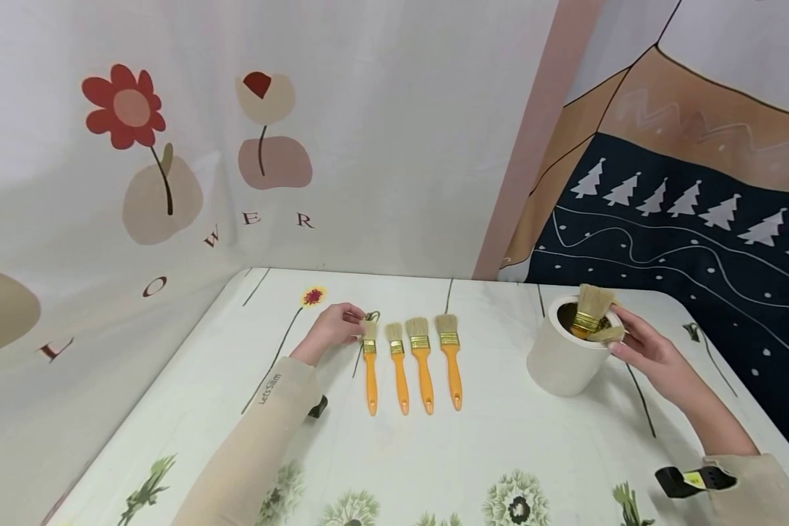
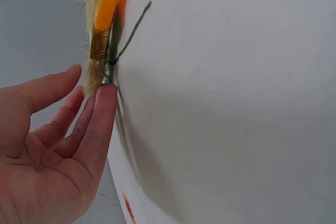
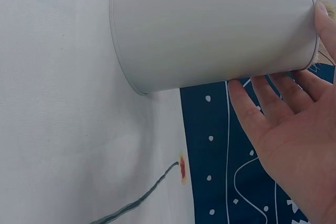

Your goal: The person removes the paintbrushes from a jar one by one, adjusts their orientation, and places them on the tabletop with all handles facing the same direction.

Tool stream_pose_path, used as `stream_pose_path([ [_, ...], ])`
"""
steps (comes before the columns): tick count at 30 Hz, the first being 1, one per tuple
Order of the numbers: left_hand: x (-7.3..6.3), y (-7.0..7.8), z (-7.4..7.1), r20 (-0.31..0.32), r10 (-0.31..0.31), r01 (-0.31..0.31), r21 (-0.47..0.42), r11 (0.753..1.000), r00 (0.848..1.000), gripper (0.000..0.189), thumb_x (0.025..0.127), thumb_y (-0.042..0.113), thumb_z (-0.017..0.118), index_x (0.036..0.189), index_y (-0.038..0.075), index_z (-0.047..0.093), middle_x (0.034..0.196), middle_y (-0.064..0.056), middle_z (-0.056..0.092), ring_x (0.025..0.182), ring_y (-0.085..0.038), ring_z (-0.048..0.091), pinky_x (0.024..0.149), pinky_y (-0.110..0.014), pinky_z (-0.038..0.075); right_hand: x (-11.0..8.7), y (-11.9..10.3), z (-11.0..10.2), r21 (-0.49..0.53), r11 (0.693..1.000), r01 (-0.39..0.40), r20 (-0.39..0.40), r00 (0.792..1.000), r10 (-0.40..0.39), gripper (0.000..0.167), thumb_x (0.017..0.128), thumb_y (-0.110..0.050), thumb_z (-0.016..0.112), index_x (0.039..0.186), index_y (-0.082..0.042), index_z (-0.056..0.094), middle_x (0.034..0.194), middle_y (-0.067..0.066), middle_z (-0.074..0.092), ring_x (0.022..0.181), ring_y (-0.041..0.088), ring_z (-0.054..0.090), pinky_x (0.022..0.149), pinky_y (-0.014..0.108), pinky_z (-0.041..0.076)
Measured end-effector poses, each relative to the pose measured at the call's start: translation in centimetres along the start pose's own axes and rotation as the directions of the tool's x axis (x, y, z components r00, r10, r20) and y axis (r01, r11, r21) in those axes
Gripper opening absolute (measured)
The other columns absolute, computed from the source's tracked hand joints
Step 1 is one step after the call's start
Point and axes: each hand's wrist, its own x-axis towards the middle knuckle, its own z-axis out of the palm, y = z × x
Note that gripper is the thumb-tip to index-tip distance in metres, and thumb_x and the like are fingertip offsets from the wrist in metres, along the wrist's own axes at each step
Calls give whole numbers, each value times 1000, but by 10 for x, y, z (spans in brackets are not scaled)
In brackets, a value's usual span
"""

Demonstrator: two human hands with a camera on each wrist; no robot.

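Several paintbrushes with orange handles lie side by side on the table, bristles away from me. My left hand (image 1: 334, 330) is at the bristle end of the leftmost paintbrush (image 1: 371, 365). The left wrist view has its fingertips right at the bristles (image 2: 94, 74), fingers fairly straight and thumb apart. On the right stands a white cylindrical container (image 1: 561, 365) holding a wide paintbrush (image 1: 588, 314), bristles up, and a second paintbrush (image 1: 606, 334) leaning low over the rim. My right hand (image 1: 651, 361) rests against the container's right side, with extended fingers along its wall in the right wrist view.
A white tablecloth (image 1: 500, 438) printed with flowers covers the table. Behind it hangs a pale curtain (image 1: 394, 146) with flower prints, and to the right a dark blue cloth (image 1: 697, 248) with white trees. Black bands (image 1: 695, 481) sit at the wrists.
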Motion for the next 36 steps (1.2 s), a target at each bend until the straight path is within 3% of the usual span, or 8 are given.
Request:
stream_pose_path([
  [9, 0, 1, -5, -35, -18, 19, 20, 1000, 999, 28, 94, 7, 65, 122, 2, 62, 121, -16, 65, 103, -24, 64, 85, -29, 59, 0, -1, 1, 6, 1000, 4, 3, 1000, -4, 66, 106, -14, 48, 161, -16, 11, 165, -11, 13, 121, -27, 30, 91, -6, 35],
  [15, -1, 10, -9, -36, 30, -30, -8, 1000, 999, 33, 94, 1, 64, 126, -4, 58, 124, -21, 63, 110, -29, 64, 91, -34, 59, 1, -1, 0, 11, 1000, 7, 4, 1000, -7, 67, 106, -12, 48, 161, -14, 11, 166, -9, 13, 120, -27, 30, 91, -5, 36],
  [23, -2, 25, -9, -23, 91, -92, -25, 995, 996, 30, 95, 2, 64, 124, -2, 60, 125, -20, 64, 110, -29, 65, 90, -33, 60, 0, 0, 0, -11, 1000, 0, 1, 1000, 0, 67, 106, -13, 48, 161, -17, 12, 166, -6, 13, 121, -26, 30, 91, -5, 36],
  [36, -4, 53, 6, 1, 195, -195, -50, 980, 981, 30, 95, 7, 65, 124, 1, 61, 124, -17, 66, 111, -29, 66, 91, -33, 60, 0, -1, 1, 1, 1000, -4, -1, 1000, 4, 66, 106, -14, 48, 161, -17, 12, 166, -5, 15, 119, -26, 31, 91, -5, 36],
])
